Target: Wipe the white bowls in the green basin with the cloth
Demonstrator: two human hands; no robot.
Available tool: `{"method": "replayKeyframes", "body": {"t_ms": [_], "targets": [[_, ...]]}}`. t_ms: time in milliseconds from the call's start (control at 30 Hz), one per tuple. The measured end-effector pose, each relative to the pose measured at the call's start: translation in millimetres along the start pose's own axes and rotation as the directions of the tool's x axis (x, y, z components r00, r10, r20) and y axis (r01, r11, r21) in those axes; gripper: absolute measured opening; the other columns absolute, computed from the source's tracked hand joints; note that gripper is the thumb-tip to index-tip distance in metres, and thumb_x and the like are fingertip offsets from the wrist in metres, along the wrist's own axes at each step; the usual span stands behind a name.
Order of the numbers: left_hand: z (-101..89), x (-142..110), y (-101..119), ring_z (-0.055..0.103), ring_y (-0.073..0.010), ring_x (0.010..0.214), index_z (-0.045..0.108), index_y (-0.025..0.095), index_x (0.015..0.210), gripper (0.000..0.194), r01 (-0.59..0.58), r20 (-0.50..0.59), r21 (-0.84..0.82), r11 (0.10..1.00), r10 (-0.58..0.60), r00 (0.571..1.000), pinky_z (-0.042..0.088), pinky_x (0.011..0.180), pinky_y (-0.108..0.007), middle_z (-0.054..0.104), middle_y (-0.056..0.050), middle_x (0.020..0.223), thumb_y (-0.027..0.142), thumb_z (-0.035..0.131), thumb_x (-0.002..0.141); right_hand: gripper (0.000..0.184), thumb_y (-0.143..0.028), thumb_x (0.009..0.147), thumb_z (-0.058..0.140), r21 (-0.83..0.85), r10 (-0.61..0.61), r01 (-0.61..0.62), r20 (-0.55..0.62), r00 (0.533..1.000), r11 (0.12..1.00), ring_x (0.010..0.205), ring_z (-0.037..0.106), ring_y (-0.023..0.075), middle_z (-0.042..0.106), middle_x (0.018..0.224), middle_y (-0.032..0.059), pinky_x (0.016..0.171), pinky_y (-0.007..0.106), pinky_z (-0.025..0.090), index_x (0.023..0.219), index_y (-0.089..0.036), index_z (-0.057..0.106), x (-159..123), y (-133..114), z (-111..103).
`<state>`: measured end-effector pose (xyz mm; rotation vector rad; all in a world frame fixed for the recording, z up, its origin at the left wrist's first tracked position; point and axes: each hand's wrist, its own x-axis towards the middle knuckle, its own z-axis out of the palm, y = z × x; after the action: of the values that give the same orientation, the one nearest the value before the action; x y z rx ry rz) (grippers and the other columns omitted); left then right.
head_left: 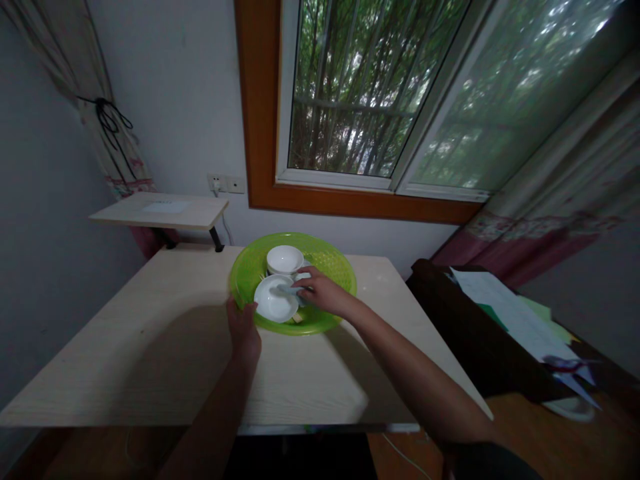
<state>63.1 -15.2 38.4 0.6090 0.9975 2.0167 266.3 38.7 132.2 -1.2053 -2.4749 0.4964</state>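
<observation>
A round green plastic basket (334, 261) sits at the far middle of a light wooden table (165, 340). Inside it are a white bowl (285, 259) at the back and a white plate (273, 303) at the front. My left hand (243, 328) grips the basket's near-left rim, fingers closed over the edge. My right hand (320, 292) reaches into the basket over the plate, its fingers pinched on a small pale utensil (286, 289) that I cannot name for sure.
A small raised shelf (160, 211) stands at the table's far left by a tied curtain. A dark desk (480, 333) with papers (505, 300) lies to the right. A window and a wall socket (226, 183) are behind the table.
</observation>
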Motion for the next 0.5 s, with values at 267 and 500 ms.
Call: {"method": "replayKeyframes", "body": {"t_ms": [267, 500], "targets": [[-0.9, -7, -1, 0.064, -0.0187, 0.095, 0.057, 0.022, 0.118, 0.052, 0.010, -0.012, 0.025, 1.000, -0.010, 1.000, 0.052, 0.082, -0.031, 0.066, -0.004, 0.110, 0.027, 0.075, 0.070, 0.033, -0.023, 0.096, 0.055, -0.164, 0.174, -0.134, 0.260, 0.950, 0.977, 0.103, 0.070, 0.0226, 0.076, 0.114, 0.0102, 0.091, 0.028, 0.049, 0.124, -0.020, 0.073, 18, -12, 20], [-6.2, -2, -7, 0.061, -0.0166, 0.095, 0.055, 0.022, 0.118, 0.053, 0.005, -0.063, 0.106, 0.994, 0.002, 0.998, 0.050, 0.082, -0.029, 0.062, -0.004, 0.111, 0.023, 0.072, 0.068, 0.032, -0.019, 0.092, 0.055, -0.277, 0.256, -0.191, 0.219, 0.942, 0.942, 0.103, 0.071, 0.0222, 0.077, 0.113, 0.0106, 0.084, 0.024, 0.049, 0.116, -0.020, 0.076, 20, -8, 30]]}}
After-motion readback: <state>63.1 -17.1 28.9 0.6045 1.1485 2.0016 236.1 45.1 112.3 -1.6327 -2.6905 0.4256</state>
